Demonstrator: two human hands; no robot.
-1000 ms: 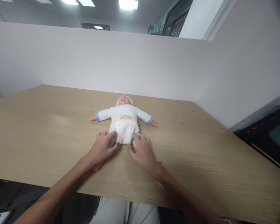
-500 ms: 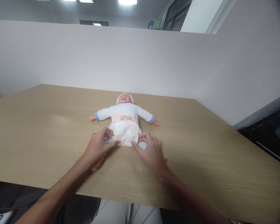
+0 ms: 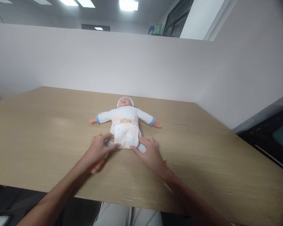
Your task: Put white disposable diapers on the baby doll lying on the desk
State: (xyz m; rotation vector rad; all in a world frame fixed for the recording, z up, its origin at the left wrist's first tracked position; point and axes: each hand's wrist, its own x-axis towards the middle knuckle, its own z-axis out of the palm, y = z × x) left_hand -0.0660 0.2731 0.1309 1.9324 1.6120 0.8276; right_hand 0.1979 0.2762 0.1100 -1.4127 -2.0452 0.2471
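Note:
A baby doll (image 3: 127, 111) in a white long-sleeved top with blue cuffs and a white head covering lies on its back, arms stretched out sideways. Around its hips is a white diaper (image 3: 126, 135) with a pale orange pattern and a printed waistband. My left hand (image 3: 99, 149) grips the diaper's edge at the left leg opening, thumb at the lower rim. On the opposite side my right hand (image 3: 151, 153) pinches the other leg edge, thumb on top. Both hands and wrists hide most of the doll's legs; one foot (image 3: 96, 166) shows under my left wrist.
The doll rests on a wide wooden table (image 3: 202, 150). A white partition wall (image 3: 122, 62) rises behind the table and along its right. At the far right stands a dark object (image 3: 266, 135) with a glossy surface. A phone (image 3: 0, 220) lies at the lower left, below the table edge.
My fingers have shifted slightly along the diaper's leg edges, and its front looks pulled flatter and narrower at the bottom. The camera view has tilted up a little.

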